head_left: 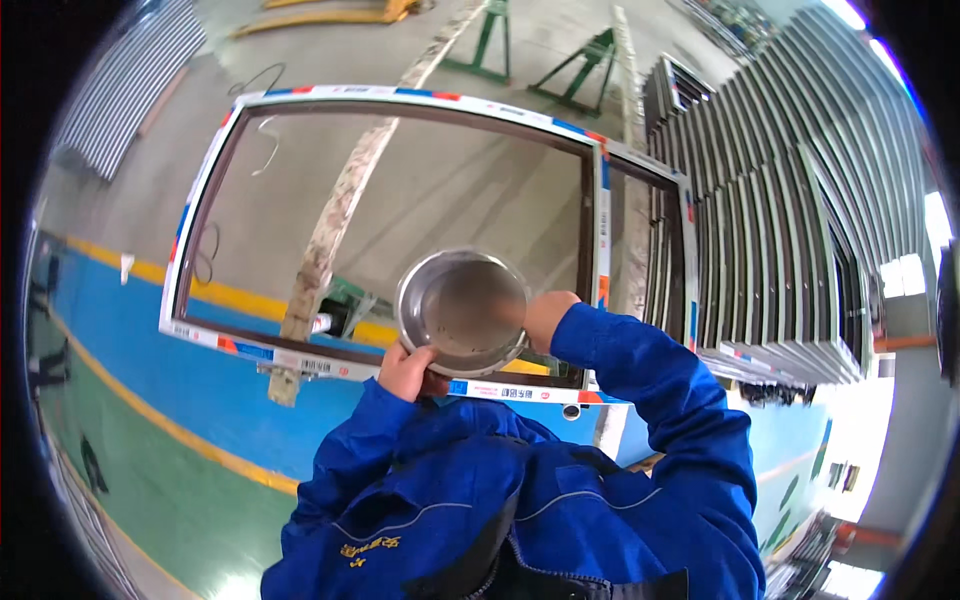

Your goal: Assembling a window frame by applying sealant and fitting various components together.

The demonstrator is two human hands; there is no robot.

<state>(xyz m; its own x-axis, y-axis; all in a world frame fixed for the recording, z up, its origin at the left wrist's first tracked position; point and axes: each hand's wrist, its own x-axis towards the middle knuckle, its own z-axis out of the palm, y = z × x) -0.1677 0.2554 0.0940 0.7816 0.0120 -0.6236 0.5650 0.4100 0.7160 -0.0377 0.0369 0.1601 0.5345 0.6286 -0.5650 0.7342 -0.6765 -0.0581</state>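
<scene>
Close in front of me, over the near rail of a window frame (400, 96), is a round shiny metal bowl (420, 290). My left hand (406, 372) grips its near left side, with the thumb up by the rim and the other fingers partly hidden under it. At the right rim, my right hand (548, 318) is closed against the bowl; its fingertips are lost in a blurred patch covering much of the inside. What the bowl contains, if anything, cannot be made out. The frame is dark inside, with white, blue and red protective tape along its rails.
The frame lies across two worn, paint-spattered beams (345, 195). Green trestle stands (590, 70) are at the far side. Many stacked frames (800, 220) crowd the right. Metal profiles (130, 85) lie far left, and a yellow pallet truck (330, 18) stands at the back.
</scene>
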